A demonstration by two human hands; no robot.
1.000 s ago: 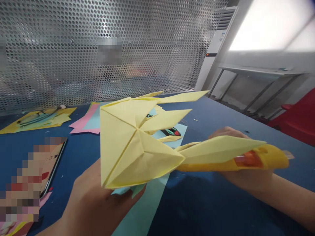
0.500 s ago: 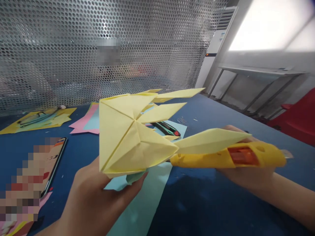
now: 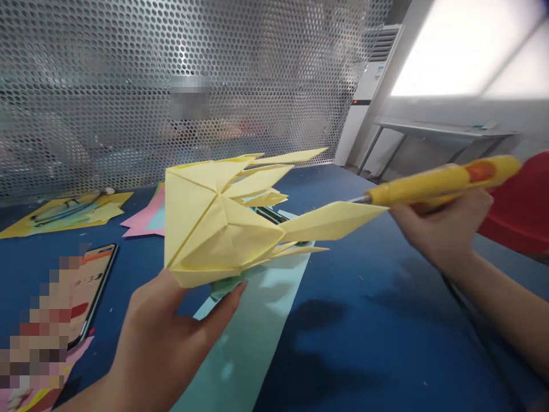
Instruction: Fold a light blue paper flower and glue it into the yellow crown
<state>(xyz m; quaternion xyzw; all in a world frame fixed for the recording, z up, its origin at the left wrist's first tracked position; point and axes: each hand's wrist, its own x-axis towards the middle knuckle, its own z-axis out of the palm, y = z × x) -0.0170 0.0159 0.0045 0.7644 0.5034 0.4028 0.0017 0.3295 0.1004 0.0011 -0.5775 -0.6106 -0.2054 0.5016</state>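
Observation:
In my left hand [image 3: 167, 337] I hold a folded yellow paper model [image 3: 206, 217] from below; its long pointed flaps reach to the right. A bit of green paper [image 3: 226, 286] shows under it, between thumb and fingers. My right hand [image 3: 448, 223] is closed round a yellow glue gun [image 3: 441, 180]. The gun's metal tip points left, behind the longest yellow flap; whether it touches the paper I cannot tell. A dark cord hangs below my right wrist.
A light blue sheet [image 3: 244, 343] lies on the blue table [image 3: 343, 332], partly under a box cutter [image 3: 271, 215]. To the left are a phone [image 3: 96, 286], pink paper [image 3: 143, 220] and yellow sheets [image 3: 107, 212] with a dark cord-like item. Perforated metal [image 3: 257, 74] stands behind; a red chair [image 3: 514, 217] is at right.
My right hand has raised the glue gun and carried it to the right, tilting its rear end up. The paper model has shifted slightly left and up in my left hand.

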